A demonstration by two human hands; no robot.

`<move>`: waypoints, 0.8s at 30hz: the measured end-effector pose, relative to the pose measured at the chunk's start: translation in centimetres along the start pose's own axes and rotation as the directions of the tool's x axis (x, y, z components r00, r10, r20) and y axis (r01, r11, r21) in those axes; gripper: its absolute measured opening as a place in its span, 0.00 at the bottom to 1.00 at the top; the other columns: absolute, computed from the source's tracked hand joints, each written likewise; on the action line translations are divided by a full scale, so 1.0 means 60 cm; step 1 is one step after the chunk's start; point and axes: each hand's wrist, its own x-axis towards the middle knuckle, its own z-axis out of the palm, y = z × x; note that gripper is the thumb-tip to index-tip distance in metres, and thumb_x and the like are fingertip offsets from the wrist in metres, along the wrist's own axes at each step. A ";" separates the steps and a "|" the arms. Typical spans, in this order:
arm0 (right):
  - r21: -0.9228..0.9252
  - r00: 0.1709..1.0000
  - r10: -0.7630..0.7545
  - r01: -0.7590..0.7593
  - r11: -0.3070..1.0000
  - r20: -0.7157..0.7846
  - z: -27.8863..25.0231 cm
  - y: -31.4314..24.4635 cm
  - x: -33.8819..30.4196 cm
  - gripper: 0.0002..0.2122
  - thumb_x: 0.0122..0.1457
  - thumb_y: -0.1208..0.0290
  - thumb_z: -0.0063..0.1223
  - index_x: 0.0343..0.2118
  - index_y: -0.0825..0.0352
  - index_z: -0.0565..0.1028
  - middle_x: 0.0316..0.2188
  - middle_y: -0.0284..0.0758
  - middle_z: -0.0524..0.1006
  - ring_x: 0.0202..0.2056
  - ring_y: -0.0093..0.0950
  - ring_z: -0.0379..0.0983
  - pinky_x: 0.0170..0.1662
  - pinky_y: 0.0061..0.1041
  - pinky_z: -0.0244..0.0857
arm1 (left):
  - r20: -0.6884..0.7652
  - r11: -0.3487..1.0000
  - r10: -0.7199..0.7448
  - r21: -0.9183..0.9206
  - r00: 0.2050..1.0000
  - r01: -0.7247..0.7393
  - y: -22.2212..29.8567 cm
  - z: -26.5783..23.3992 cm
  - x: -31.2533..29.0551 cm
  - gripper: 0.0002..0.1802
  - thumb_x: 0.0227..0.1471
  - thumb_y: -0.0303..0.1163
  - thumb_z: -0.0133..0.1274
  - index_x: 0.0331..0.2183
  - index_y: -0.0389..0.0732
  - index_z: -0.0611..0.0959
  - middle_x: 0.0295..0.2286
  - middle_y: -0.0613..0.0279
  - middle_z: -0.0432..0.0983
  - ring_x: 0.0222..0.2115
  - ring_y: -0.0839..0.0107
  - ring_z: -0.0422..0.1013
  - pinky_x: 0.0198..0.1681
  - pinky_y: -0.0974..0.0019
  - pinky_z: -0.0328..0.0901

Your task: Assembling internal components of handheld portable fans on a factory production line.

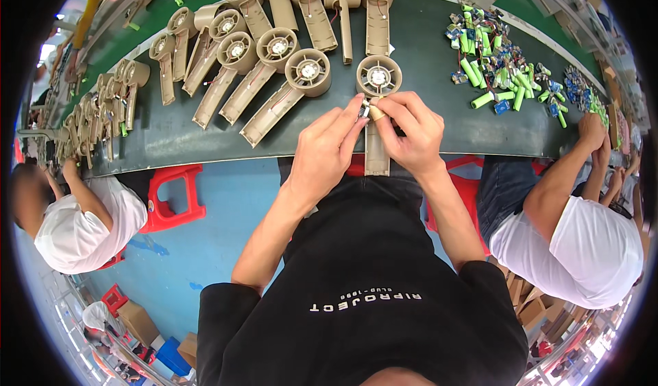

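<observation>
Left hand: we're seeing the left hand (322, 146) closing to a narrow pinch, thumb and forefinger holding a small dark-and-white part (363, 112).
Right hand: we're watching the right hand (415, 127) coming together at the fingertips just beside that part, its fingers bending well in; whether they're gripping it or only touching it, we're not managing to tell.
Small part: it's sitting up between the two hands, over the handle of the near fan, and we're finding it too small to make out exactly.
Near fan: we're looking at a tan fan body (376, 154) lying under the hands, its round head pointing away from us, its trough-like handle running toward the person and reaching the near edge of the dark tabletop (425, 53).
Fan rows: to the left and beyond, we're counting plenty more tan fan bodies (308, 73), many showing thin wires in their open handles, with a denser cluster (103, 105) crowding the far left.
Batteries: over on the right, we're spotting a loose heap of green cells (500, 64) mingling with blue boards.
Neighbours: we're seeing co-workers in white sitting on either side, one co-worker's hand (593, 131) reaching in beside the right-hand piles.
</observation>
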 end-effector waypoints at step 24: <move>-0.014 0.998 -0.052 0.052 0.999 0.023 0.001 0.001 -0.002 0.08 0.46 0.82 0.62 0.31 0.69 0.79 0.29 0.36 0.78 0.28 0.34 0.77 0.30 0.28 0.71 | 0.060 0.992 0.121 -0.030 0.991 -0.120 -0.026 -0.004 0.002 0.21 0.51 0.20 0.58 0.49 0.32 0.78 0.24 0.52 0.71 0.25 0.56 0.69 0.29 0.57 0.65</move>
